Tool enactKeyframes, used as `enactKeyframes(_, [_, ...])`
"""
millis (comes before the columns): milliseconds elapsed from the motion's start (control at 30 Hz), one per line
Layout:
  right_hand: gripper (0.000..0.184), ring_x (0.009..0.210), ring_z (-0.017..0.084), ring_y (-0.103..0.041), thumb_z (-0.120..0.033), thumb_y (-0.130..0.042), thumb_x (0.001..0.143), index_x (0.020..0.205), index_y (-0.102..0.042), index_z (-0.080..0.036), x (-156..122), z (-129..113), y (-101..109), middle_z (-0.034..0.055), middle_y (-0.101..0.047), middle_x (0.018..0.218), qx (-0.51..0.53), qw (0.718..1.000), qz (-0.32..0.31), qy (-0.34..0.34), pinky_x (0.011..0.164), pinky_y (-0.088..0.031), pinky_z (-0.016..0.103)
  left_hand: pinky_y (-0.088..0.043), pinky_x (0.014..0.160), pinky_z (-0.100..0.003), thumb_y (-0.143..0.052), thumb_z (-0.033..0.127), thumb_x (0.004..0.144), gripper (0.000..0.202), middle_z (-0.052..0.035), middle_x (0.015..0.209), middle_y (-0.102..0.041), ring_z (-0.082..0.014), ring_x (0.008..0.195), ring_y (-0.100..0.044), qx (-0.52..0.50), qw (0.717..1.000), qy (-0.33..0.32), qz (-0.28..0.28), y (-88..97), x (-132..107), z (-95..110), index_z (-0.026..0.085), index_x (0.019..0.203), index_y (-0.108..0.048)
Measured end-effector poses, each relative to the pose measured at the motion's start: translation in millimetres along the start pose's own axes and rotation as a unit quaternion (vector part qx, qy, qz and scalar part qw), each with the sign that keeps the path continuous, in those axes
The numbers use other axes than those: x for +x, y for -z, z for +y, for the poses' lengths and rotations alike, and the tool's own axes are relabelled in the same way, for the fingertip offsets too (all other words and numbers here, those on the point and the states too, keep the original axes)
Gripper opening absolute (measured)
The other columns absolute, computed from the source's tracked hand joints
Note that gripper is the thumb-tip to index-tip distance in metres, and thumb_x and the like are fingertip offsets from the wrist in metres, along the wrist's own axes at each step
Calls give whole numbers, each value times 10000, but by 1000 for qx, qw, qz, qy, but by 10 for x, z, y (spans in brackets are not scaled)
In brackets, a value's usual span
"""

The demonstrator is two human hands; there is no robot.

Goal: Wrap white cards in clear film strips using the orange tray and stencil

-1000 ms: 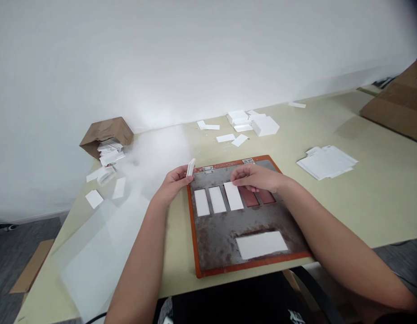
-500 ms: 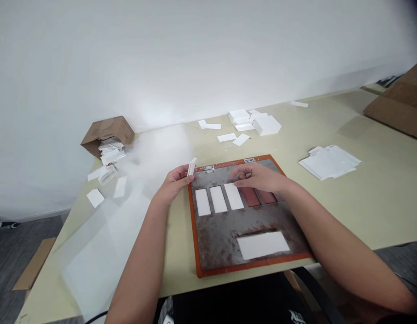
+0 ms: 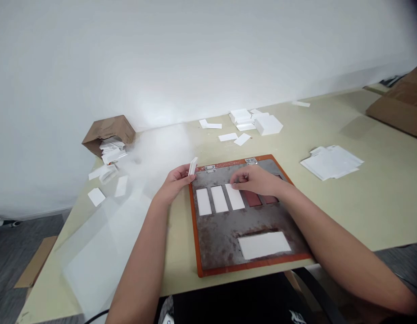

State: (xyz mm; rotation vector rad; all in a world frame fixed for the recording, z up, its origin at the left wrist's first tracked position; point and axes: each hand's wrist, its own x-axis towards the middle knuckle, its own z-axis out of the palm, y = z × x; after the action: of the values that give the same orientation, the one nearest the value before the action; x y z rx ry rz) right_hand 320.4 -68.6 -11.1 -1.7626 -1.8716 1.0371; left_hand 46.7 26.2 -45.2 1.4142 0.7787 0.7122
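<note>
A rusty grey metal template with an orange border [image 3: 225, 234] lies on the table before me. Its upper row of slots holds three white cards [image 3: 219, 199]; two slots further right show red [image 3: 253, 198]. A larger white card [image 3: 264, 245] fills the lower slot. My left hand [image 3: 174, 182] is closed on a small stack of white cards [image 3: 192, 166] at the template's top-left corner. My right hand [image 3: 257, 180] rests over the upper row, fingertips curled at the top of the third card.
A tipped brown box [image 3: 109, 130] spills white cards at the far left. More white cards and stacks [image 3: 256, 121] lie beyond the template. A pile of white sheets [image 3: 332, 161] sits right. Cardboard [image 3: 401, 105] occupies the far right corner. Clear plastic film [image 3: 100, 243] covers the table's left.
The third white card went from tilted under my right hand to lying straight in its slot. My right hand shifted slightly left. My left hand stayed in place.
</note>
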Motion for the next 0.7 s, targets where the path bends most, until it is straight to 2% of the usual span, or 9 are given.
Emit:
enactKeyframes(300, [180, 565, 124, -387, -394, -636, 759, 778, -699, -226, 10, 18, -31, -46, -401, 583, 6, 1000, -10, 14, 583, -298, 284, -407, 1056, -409, -783, 425, 759, 514, -85, 1215, -702, -256, 1131, -613, 7, 1000, -4, -2, 9, 11, -12, 202, 1212, -686])
enactKeyframes(567, [166, 557, 124, -385, -390, -638, 764, 781, -697, -236, -3, 38, -20, -48, -397, 584, 11, 1000, -18, 18, 576, -297, 282, -413, 1041, -388, -774, 408, 778, 478, -71, 1219, -699, -227, 1093, -620, 7, 1000, -9, -8, 14, 8, -22, 218, 1207, -688])
enactKeyframes(633, [180, 557, 121, -382, -407, -647, 769, 799, -698, -237, -2, 57, -16, -50, -388, 591, 23, 999, -4, 23, 571, -301, 277, -416, 1034, -383, -773, 409, 778, 481, -69, 1211, -701, -228, 1097, -619, 12, 1000, -10, -8, 16, 7, -23, 223, 1212, -686])
enactKeyframes(700, [201, 555, 116, -382, -424, -647, 787, 841, -701, -239, 3, 53, -30, -51, -394, 599, 33, 998, 35, 44, 570, -314, 273, -429, 1009, -375, -781, 403, 767, 483, -72, 1184, -709, -227, 1073, -625, 20, 1000, -12, -5, 12, 3, -12, 218, 1204, -689])
